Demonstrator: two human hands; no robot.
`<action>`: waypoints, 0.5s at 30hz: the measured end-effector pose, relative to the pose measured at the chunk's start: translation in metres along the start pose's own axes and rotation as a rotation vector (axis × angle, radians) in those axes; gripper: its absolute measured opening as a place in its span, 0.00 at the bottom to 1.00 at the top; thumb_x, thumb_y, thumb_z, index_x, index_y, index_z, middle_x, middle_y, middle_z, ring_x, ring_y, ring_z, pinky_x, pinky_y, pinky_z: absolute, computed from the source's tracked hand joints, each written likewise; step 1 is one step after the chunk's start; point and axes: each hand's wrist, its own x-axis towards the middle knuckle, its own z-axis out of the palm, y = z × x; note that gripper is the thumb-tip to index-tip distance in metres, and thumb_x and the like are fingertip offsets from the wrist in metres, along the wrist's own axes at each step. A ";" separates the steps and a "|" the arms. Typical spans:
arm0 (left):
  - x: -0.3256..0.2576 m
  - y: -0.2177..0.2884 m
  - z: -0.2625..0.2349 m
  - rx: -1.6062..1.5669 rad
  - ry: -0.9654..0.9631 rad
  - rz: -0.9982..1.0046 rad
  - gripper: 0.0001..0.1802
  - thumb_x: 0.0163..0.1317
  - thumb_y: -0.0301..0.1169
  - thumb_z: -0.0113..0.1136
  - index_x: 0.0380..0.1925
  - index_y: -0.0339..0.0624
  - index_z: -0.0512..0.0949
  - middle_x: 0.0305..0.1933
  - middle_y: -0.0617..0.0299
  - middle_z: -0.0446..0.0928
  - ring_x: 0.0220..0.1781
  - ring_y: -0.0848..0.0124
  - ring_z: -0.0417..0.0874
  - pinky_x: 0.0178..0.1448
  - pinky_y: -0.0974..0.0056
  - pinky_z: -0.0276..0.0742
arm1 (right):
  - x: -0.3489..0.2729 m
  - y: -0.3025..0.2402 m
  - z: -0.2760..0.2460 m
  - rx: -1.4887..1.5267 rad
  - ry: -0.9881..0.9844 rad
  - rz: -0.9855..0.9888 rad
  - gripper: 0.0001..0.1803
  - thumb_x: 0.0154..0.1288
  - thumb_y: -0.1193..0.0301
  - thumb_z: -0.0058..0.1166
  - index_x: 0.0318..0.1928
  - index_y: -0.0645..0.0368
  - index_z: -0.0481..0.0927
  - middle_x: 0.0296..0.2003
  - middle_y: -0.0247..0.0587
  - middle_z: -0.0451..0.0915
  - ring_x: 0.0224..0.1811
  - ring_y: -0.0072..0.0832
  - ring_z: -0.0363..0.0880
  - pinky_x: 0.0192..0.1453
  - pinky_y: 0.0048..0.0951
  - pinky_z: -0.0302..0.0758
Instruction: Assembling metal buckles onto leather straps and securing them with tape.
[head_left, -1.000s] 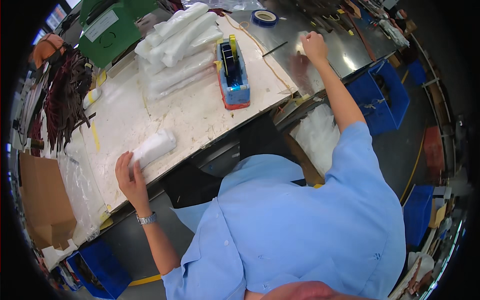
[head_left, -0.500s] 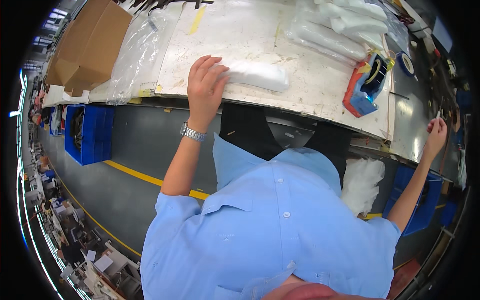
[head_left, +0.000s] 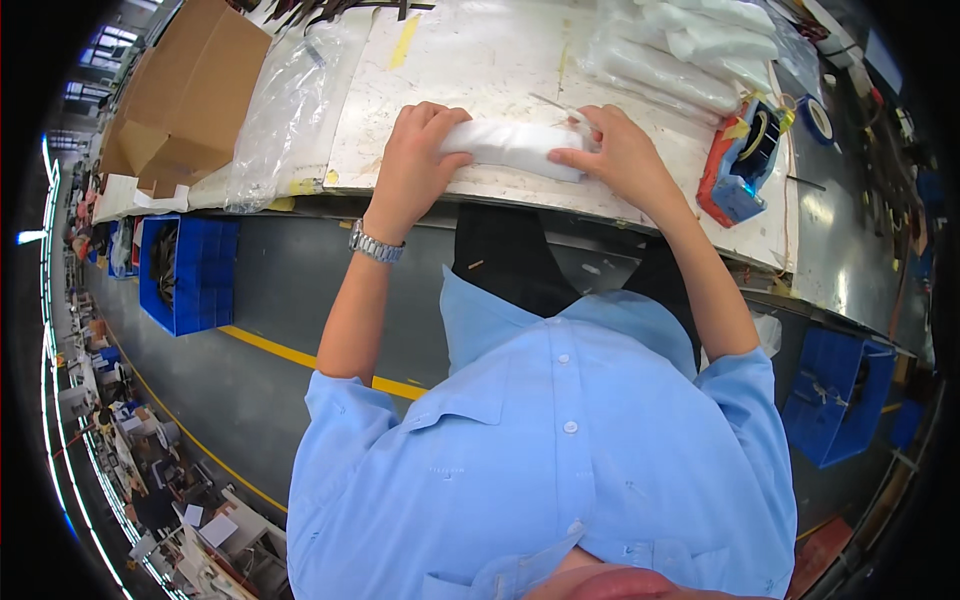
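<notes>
A long white wrapped bundle (head_left: pixel 508 147) lies across the near part of the white worktable (head_left: pixel 480 60). Its left end is gripped by my left hand (head_left: pixel 420 150), thumb on the near side and fingers on the far side. At the right end, my right hand (head_left: pixel 622 158) has its thumb against the bundle's near edge. A thin pale stick-like thing (head_left: pixel 548 102) pokes out to the upper left from my right hand's curled fingers; its exact kind does not show. The palms hide both ends of the bundle.
Right of my right hand stands a red and blue tape dispenser (head_left: pixel 738 165), with a tape roll (head_left: pixel 815 120) beyond it. White wrapped packs (head_left: pixel 670 60) are piled at the back right. Clear plastic film (head_left: pixel 285 120) and a cardboard box (head_left: pixel 190 95) are on the left.
My right hand has come from the far right, over the metal surface, to the bundle's right end, carrying the small pale thing. My left hand now grips the left end more firmly.
</notes>
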 end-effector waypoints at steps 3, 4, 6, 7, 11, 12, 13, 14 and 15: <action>-0.003 0.003 0.006 0.045 0.197 0.123 0.25 0.51 0.21 0.76 0.51 0.42 0.82 0.54 0.54 0.81 0.59 0.51 0.79 0.64 0.52 0.78 | 0.012 -0.001 0.004 -0.016 -0.134 -0.022 0.32 0.58 0.53 0.77 0.54 0.63 0.82 0.39 0.43 0.76 0.40 0.38 0.78 0.46 0.38 0.76; -0.005 -0.002 0.009 0.046 0.197 0.118 0.25 0.51 0.21 0.76 0.51 0.42 0.82 0.54 0.54 0.81 0.59 0.51 0.79 0.64 0.52 0.78 | 0.011 -0.007 0.004 -0.015 -0.139 -0.025 0.32 0.58 0.53 0.77 0.54 0.63 0.82 0.39 0.43 0.76 0.40 0.38 0.78 0.46 0.38 0.76; -0.006 -0.014 0.018 0.080 0.326 0.164 0.24 0.50 0.19 0.76 0.49 0.41 0.81 0.56 0.54 0.81 0.62 0.50 0.79 0.65 0.50 0.78 | 0.008 -0.020 0.003 -0.005 -0.011 -0.161 0.28 0.57 0.56 0.77 0.50 0.61 0.83 0.39 0.43 0.76 0.40 0.40 0.79 0.46 0.40 0.76; -0.003 -0.016 0.019 0.075 0.325 0.166 0.24 0.50 0.19 0.76 0.49 0.41 0.81 0.56 0.54 0.81 0.62 0.50 0.79 0.65 0.50 0.78 | 0.010 -0.020 0.004 -0.009 -0.009 -0.157 0.28 0.57 0.56 0.77 0.50 0.61 0.83 0.39 0.43 0.76 0.40 0.40 0.79 0.46 0.40 0.76; 0.000 -0.013 0.019 0.106 0.349 0.166 0.23 0.52 0.19 0.75 0.50 0.40 0.82 0.59 0.54 0.82 0.65 0.50 0.79 0.67 0.49 0.78 | 0.013 -0.012 0.009 -0.107 0.163 -0.249 0.23 0.59 0.64 0.76 0.50 0.60 0.83 0.40 0.43 0.78 0.40 0.43 0.81 0.45 0.41 0.78; -0.002 -0.009 0.018 0.115 0.340 0.166 0.23 0.52 0.19 0.75 0.50 0.40 0.82 0.59 0.54 0.82 0.66 0.50 0.79 0.68 0.49 0.78 | 0.012 -0.011 0.009 -0.114 0.156 -0.222 0.22 0.59 0.66 0.75 0.51 0.60 0.83 0.41 0.43 0.78 0.40 0.43 0.81 0.45 0.41 0.79; -0.006 -0.008 0.019 0.113 0.341 0.163 0.23 0.52 0.19 0.75 0.50 0.40 0.82 0.59 0.54 0.82 0.66 0.50 0.79 0.68 0.49 0.78 | 0.008 -0.015 0.009 -0.116 0.153 -0.222 0.22 0.59 0.66 0.75 0.51 0.60 0.83 0.41 0.43 0.78 0.40 0.43 0.81 0.45 0.41 0.79; -0.011 -0.006 0.022 0.066 0.351 0.157 0.22 0.53 0.19 0.74 0.49 0.40 0.82 0.58 0.54 0.83 0.65 0.50 0.80 0.67 0.49 0.79 | 0.003 -0.021 0.009 -0.112 0.129 -0.217 0.22 0.60 0.66 0.75 0.51 0.60 0.82 0.42 0.43 0.79 0.42 0.45 0.82 0.46 0.43 0.79; -0.014 -0.006 0.023 0.019 0.359 0.151 0.21 0.54 0.19 0.74 0.48 0.40 0.82 0.58 0.54 0.84 0.64 0.51 0.81 0.66 0.50 0.79 | -0.003 -0.025 0.008 -0.109 0.104 -0.211 0.22 0.60 0.66 0.75 0.51 0.60 0.82 0.42 0.44 0.79 0.44 0.46 0.83 0.47 0.45 0.80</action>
